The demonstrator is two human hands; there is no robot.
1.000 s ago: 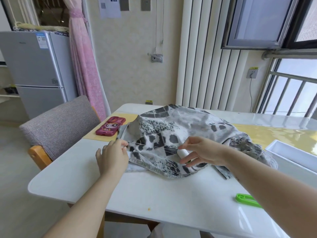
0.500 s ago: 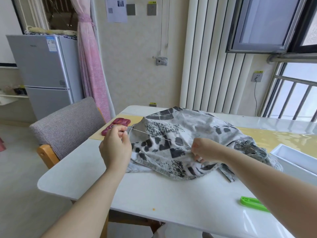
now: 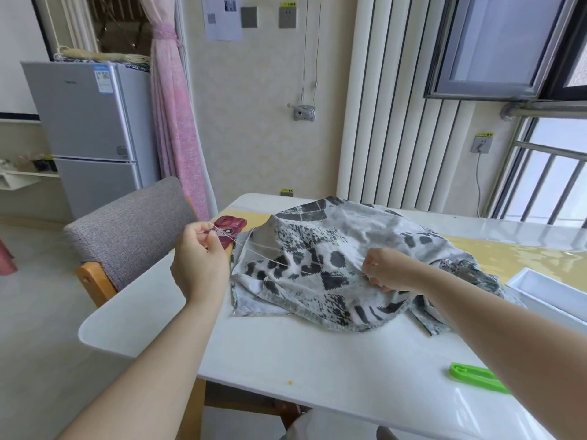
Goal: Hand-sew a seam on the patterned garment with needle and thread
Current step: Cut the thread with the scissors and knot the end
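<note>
A grey, black and white patterned garment lies heaped on the white table. My left hand is raised left of the garment and pinches a thin white thread at its fingertips; the needle is too small to make out. The thread runs taut across the fabric to my right hand, which pinches the garment where the thread enters the cloth.
A dark red phone case lies behind my left hand. A green plastic tool sits near the front right, a white tray at the right edge. A grey chair stands at the table's left side.
My left hand has lifted off the garment's left edge and drawn up and to the left, pulling the thread longer and taut. My right hand has closed its fingers onto the cloth.
</note>
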